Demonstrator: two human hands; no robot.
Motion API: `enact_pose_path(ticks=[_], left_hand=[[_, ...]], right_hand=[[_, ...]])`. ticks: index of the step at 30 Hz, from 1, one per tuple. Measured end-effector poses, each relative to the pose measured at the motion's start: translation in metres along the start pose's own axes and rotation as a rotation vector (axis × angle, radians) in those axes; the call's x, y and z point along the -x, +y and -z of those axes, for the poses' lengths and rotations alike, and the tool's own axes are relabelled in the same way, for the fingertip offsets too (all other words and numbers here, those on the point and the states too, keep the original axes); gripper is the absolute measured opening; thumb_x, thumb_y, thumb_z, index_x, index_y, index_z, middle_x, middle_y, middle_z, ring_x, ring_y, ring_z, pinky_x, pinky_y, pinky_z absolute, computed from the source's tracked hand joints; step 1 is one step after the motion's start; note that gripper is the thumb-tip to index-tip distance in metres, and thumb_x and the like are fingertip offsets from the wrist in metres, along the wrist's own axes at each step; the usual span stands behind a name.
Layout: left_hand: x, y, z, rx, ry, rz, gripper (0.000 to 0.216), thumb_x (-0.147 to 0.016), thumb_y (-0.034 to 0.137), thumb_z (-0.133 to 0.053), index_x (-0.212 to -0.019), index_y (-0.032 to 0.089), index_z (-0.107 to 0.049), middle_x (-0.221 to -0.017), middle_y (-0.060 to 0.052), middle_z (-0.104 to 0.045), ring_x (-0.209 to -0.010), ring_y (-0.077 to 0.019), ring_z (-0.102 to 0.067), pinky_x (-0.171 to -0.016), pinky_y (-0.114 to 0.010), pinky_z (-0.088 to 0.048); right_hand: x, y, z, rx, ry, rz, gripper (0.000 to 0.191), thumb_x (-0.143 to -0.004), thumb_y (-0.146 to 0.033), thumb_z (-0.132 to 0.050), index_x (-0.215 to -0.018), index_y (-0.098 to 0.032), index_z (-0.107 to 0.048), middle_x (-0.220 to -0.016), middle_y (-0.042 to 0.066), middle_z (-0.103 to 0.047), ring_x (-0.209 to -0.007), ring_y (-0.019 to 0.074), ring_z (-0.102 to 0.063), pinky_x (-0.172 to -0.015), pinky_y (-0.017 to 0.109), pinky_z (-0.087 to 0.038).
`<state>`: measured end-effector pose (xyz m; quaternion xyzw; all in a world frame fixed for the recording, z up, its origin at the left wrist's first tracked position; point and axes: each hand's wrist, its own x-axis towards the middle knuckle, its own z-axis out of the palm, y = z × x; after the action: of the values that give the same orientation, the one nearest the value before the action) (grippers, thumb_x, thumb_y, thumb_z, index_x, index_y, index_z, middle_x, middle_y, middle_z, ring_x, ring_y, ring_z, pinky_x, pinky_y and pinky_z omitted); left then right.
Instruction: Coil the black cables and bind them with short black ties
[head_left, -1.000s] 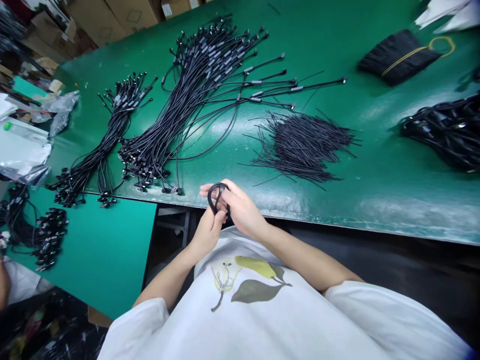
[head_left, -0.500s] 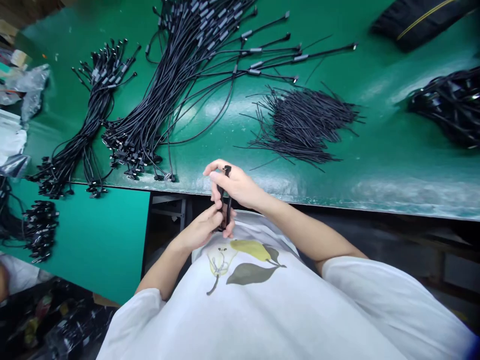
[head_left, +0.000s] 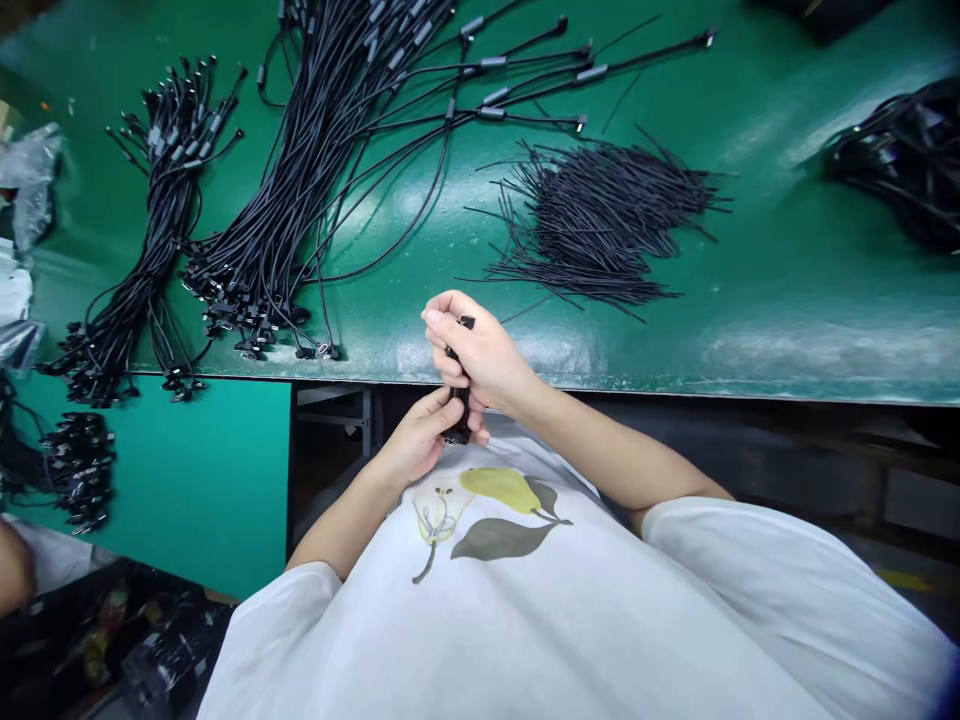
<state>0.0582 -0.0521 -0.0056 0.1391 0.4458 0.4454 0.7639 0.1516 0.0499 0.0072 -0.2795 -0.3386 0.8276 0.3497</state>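
Note:
A folded black cable is held upright between my hands, just off the table's front edge and close to my shirt. My left hand is closed around its lower end, with the thumb on top. Higher up, my right hand wraps its fingers round the cable, and a small black connector end pokes out above the thumb. The fingers hide much of the cable. Beyond my hands on the green table lies a pile of short thin black ties.
A large bunch of black cables with grey sleeves spreads over the green table. A smaller bunch lies left of it. More black cables sit at far right. Connectors lie on the lower-left green surface, near another person's arm.
My right hand has closed further round the cable, whose two strands showed apart earlier and now sit together. The view has shifted slightly, moving the table items up and left.

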Motion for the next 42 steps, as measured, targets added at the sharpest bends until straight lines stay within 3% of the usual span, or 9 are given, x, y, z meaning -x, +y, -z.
enact_pose_path(ticks=[8, 15, 19, 23, 27, 30, 34, 37, 42], left_hand=[[0.003, 0.010, -0.004, 0.171, -0.111, 0.270, 0.036, -0.081, 0.046, -0.066, -0.081, 0.010, -0.065, -0.068, -0.003, -0.049, -0.064, -0.0148, -0.054, -0.064, -0.031, -0.048], [0.001, -0.001, -0.016, 0.237, -0.038, 0.140, 0.032, -0.079, 0.039, -0.072, -0.071, 0.014, -0.055, -0.056, 0.008, -0.027, -0.045, -0.0038, -0.027, -0.042, -0.015, -0.030], [0.002, -0.002, -0.007, 0.018, 0.081, 0.012, 0.036, -0.078, 0.046, -0.072, -0.073, 0.015, -0.054, -0.056, 0.009, -0.028, -0.044, -0.0038, -0.026, -0.041, -0.015, -0.028], [0.004, 0.006, 0.008, -0.357, 0.095, -0.045, 0.035, -0.084, 0.049, -0.061, -0.075, 0.016, -0.053, -0.055, 0.008, -0.035, -0.045, -0.0061, -0.032, -0.044, -0.020, -0.032], [0.006, 0.014, 0.012, -0.920, -0.041, -0.012, 0.033, -0.094, 0.044, -0.042, -0.074, 0.019, -0.048, -0.054, 0.006, -0.042, -0.049, -0.0106, -0.042, -0.053, -0.026, -0.036], [0.007, 0.018, 0.006, -1.255, -0.082, -0.073, 0.032, -0.095, 0.041, -0.039, -0.072, 0.021, -0.045, -0.059, 0.003, -0.048, -0.056, -0.0137, -0.046, -0.058, -0.028, -0.035], [0.007, 0.017, 0.006, -1.384, -0.063, -0.160, 0.029, -0.094, 0.041, -0.041, -0.076, 0.021, -0.049, -0.066, 0.002, -0.051, -0.061, -0.0157, -0.047, -0.061, -0.029, -0.034], [0.003, 0.012, 0.013, -1.123, 0.027, -0.145, 0.030, -0.094, 0.044, -0.043, -0.081, 0.019, -0.055, -0.061, 0.003, -0.046, -0.057, -0.0139, -0.044, -0.059, -0.028, -0.035], [-0.011, 0.005, 0.006, -0.453, 0.186, -0.197, 0.029, -0.087, 0.046, -0.058, -0.083, 0.017, -0.059, -0.057, 0.006, -0.038, -0.051, -0.0094, -0.036, -0.052, -0.023, -0.035]], right_hand=[[-0.003, -0.008, 0.000, -0.082, -0.243, -0.160, 0.038, -0.079, -0.051, -0.067, -0.081, -0.019, -0.046, -0.054, -0.013, -0.026, -0.036, -0.0007, -0.013, -0.031, 0.011, -0.008], [-0.008, -0.005, 0.010, -0.052, -0.171, -0.094, 0.035, -0.084, -0.051, -0.061, -0.086, -0.020, -0.046, -0.059, -0.011, -0.031, -0.036, 0.0010, -0.019, -0.031, 0.013, -0.019], [0.003, -0.011, 0.034, 0.474, -0.041, 0.340, 0.024, -0.089, -0.042, -0.056, -0.098, -0.020, -0.052, -0.078, -0.001, -0.052, -0.065, 0.0105, -0.056, -0.062, 0.026, -0.051], [0.035, -0.019, 0.053, 1.361, -0.368, 0.751, 0.026, -0.096, -0.024, -0.043, -0.118, -0.019, -0.055, -0.111, 0.009, -0.060, -0.111, 0.0213, -0.054, -0.102, 0.047, -0.040], [0.059, -0.011, 0.054, 1.855, -0.656, 0.536, 0.030, -0.099, -0.019, -0.032, -0.105, -0.010, -0.059, -0.089, 0.011, -0.063, -0.084, 0.0208, -0.060, -0.074, 0.037, -0.049], [0.065, -0.004, 0.050, 1.904, -0.683, 0.376, 0.030, -0.099, -0.021, -0.031, -0.098, -0.011, -0.059, -0.084, 0.009, -0.063, -0.073, 0.0207, -0.059, -0.056, 0.031, -0.044], [0.061, -0.017, 0.059, 1.801, -0.675, 0.365, 0.030, -0.100, -0.031, -0.037, -0.096, -0.012, -0.060, -0.086, 0.008, -0.065, -0.075, 0.0187, -0.060, -0.062, 0.030, -0.044], [0.045, -0.048, 0.094, 1.621, -0.404, 0.451, 0.030, -0.100, -0.032, -0.038, -0.096, -0.016, -0.063, -0.094, 0.006, -0.067, -0.087, 0.0157, -0.061, -0.075, 0.027, -0.045], [0.001, -0.092, 0.177, 1.506, 0.572, 0.365, 0.023, -0.094, -0.023, -0.049, -0.112, -0.014, -0.062, -0.091, 0.007, -0.066, -0.082, 0.0165, -0.058, -0.078, 0.029, -0.044]])
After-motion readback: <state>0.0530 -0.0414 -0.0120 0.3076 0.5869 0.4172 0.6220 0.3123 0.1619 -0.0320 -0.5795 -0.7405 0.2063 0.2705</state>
